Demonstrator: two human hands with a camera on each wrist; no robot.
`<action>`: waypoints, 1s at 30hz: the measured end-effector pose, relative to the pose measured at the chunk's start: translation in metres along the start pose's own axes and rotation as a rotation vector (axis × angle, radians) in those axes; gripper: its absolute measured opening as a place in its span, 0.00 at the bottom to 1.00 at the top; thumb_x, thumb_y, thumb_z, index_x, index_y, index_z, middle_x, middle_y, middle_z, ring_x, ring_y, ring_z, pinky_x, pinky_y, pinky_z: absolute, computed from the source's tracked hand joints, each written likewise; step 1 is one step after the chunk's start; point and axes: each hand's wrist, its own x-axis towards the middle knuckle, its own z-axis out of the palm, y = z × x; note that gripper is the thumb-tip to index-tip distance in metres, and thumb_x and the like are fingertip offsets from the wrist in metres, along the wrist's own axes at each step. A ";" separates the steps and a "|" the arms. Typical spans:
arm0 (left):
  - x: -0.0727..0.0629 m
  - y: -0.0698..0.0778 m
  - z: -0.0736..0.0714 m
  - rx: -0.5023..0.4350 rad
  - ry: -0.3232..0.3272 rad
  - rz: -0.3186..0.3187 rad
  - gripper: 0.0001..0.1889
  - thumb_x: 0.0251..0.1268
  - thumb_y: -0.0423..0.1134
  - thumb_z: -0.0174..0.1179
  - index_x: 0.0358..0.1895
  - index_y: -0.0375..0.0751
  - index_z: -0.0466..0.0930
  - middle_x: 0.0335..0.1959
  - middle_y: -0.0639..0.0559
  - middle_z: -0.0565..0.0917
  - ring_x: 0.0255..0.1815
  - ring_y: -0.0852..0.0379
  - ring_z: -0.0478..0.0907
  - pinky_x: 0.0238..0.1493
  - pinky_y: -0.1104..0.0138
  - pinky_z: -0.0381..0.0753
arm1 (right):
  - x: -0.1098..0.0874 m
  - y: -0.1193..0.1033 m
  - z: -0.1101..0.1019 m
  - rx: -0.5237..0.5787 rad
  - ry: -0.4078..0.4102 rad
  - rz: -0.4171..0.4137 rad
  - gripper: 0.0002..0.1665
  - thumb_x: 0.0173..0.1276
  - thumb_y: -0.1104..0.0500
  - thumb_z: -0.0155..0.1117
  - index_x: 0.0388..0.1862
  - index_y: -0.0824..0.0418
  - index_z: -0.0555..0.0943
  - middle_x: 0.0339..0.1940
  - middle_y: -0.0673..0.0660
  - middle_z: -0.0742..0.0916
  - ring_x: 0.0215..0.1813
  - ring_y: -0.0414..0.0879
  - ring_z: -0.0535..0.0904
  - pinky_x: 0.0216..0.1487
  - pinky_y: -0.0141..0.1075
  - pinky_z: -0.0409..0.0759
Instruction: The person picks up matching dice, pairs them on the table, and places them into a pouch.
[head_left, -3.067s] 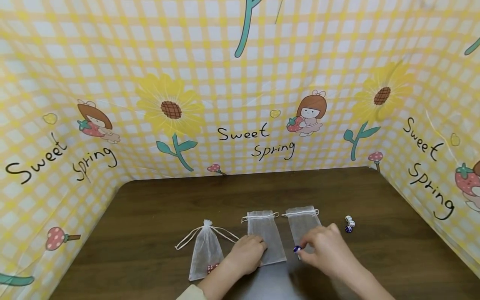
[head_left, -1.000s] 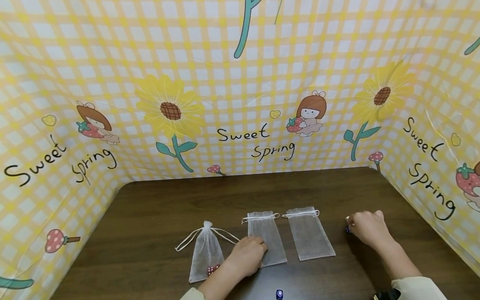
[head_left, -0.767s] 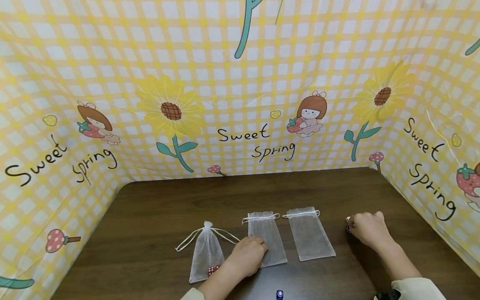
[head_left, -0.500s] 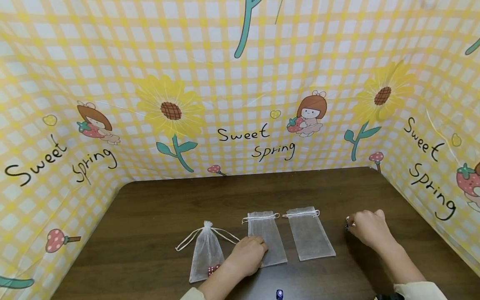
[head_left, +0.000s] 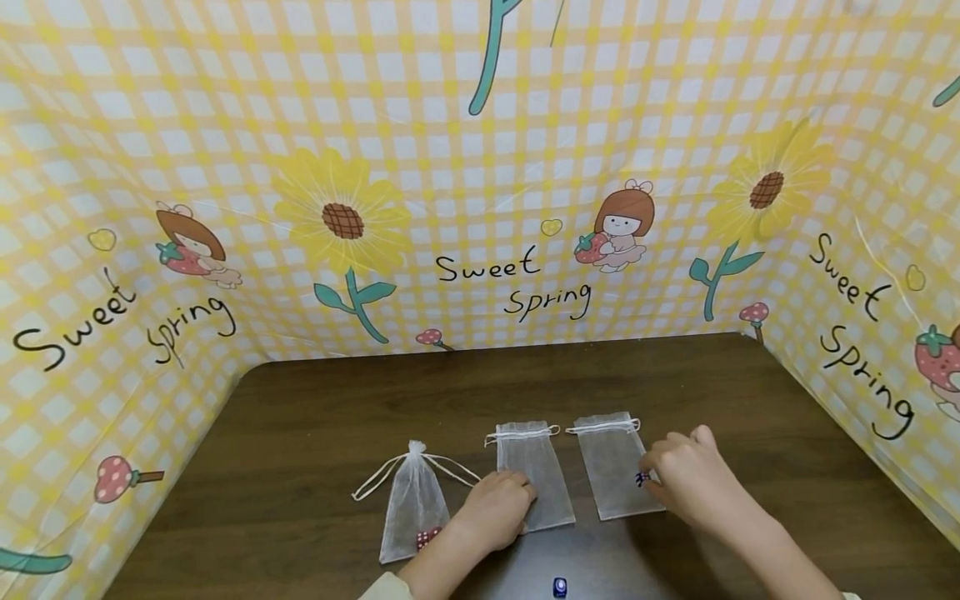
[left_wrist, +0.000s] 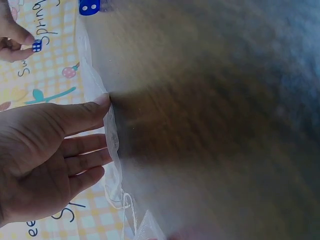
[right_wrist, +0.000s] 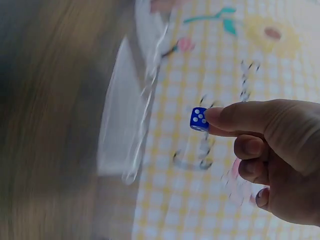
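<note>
Pinching a blue die [head_left: 642,479] in the right hand [head_left: 693,479], right of the middle organza bag [head_left: 540,467]. Resting the left hand [head_left: 495,510] on that bag, pretty straight-fingered. Also spotting another blue die [head_left: 559,587] this side of it, plus a cinched bag [head_left: 411,504] of red dice [head_left: 428,537] to its left.

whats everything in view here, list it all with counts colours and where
Wood-look rectangular table: 1, dark brown, below everything
Checked printed cloth: count unclear, yellow and white, around the table
Gathered mesh drawstring bag: 1, white, leftmost of the bags
Flat mesh drawstring bags: 2, white, middle and right
White-dotted dice: count unclear, red, inside the gathered bag
Held cube die: 1, blue, pinched in the right hand
Loose cube die: 1, blue, on the table's near part
Sleeves: 2, cream, bottom edge
Left hand: 1, on the middle bag
</note>
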 end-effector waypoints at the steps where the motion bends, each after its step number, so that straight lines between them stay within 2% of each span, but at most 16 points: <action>1: 0.000 0.000 0.000 0.000 0.000 0.000 0.15 0.39 0.47 0.71 0.34 0.48 0.82 0.32 0.58 0.78 0.39 0.60 0.75 0.41 0.70 0.72 | 0.001 -0.006 0.000 0.004 0.018 -0.025 0.12 0.35 0.57 0.76 0.18 0.49 0.81 0.20 0.41 0.79 0.25 0.40 0.70 0.30 0.40 0.56; 7: 0.001 0.001 -0.001 0.001 -0.003 0.002 0.16 0.40 0.47 0.71 0.34 0.49 0.81 0.32 0.58 0.78 0.39 0.60 0.75 0.42 0.70 0.72 | 0.000 -0.037 0.004 0.034 0.075 -0.150 0.13 0.32 0.54 0.76 0.17 0.50 0.79 0.19 0.42 0.78 0.26 0.40 0.69 0.30 0.40 0.55; 12: 0.002 0.000 0.000 0.013 -0.003 0.001 0.16 0.39 0.48 0.72 0.33 0.49 0.81 0.31 0.58 0.78 0.39 0.60 0.75 0.41 0.70 0.72 | -0.004 -0.059 0.012 0.113 0.027 -0.241 0.13 0.35 0.52 0.76 0.16 0.49 0.78 0.19 0.39 0.77 0.27 0.38 0.69 0.30 0.36 0.54; 17: 0.002 0.000 -0.001 0.002 -0.015 -0.003 0.16 0.39 0.48 0.72 0.34 0.48 0.81 0.31 0.58 0.78 0.39 0.60 0.75 0.42 0.70 0.72 | -0.007 -0.071 0.020 0.220 -0.066 -0.272 0.10 0.40 0.53 0.75 0.17 0.48 0.79 0.19 0.36 0.77 0.27 0.34 0.68 0.31 0.34 0.51; 23: 0.002 0.000 0.000 -0.002 -0.021 -0.008 0.16 0.39 0.48 0.72 0.34 0.48 0.81 0.31 0.58 0.78 0.39 0.60 0.75 0.42 0.70 0.72 | -0.008 -0.078 0.032 0.201 -0.081 -0.325 0.12 0.37 0.54 0.72 0.11 0.45 0.75 0.14 0.35 0.69 0.22 0.32 0.61 0.31 0.32 0.49; 30: 0.002 0.000 0.000 0.005 -0.003 -0.001 0.15 0.38 0.47 0.72 0.32 0.49 0.81 0.30 0.59 0.78 0.38 0.61 0.75 0.41 0.70 0.72 | -0.008 -0.082 0.040 0.196 -0.114 -0.348 0.10 0.34 0.51 0.74 0.12 0.45 0.78 0.14 0.35 0.72 0.22 0.31 0.62 0.29 0.31 0.50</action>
